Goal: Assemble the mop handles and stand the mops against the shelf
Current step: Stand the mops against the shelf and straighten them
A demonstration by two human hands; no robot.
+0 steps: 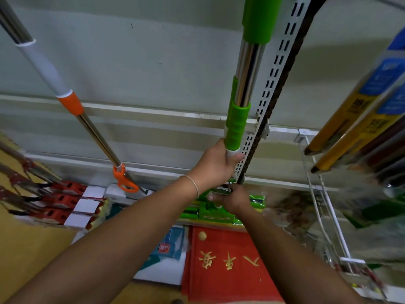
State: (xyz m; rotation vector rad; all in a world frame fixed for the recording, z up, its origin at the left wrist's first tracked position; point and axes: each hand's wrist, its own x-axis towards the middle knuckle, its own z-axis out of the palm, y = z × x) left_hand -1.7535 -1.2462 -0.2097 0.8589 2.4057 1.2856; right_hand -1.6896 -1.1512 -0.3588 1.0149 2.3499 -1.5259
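My left hand [215, 164] grips the green mop handle [247, 84]; my right hand [232, 199] pinches its metal clip [223, 190] below.

A green-and-chrome mop handle [245, 88] is seen. Orange and white are shown on another handle [65, 93]. Gold characters are printed on a red mat [228, 266].

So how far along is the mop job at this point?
One orange mop already leans against the shelf wall, apparently finished. The green mop handle is in hand: left hand grips below its green collar, right hand works at the lower joint by the green mop head. It is not yet stood up.
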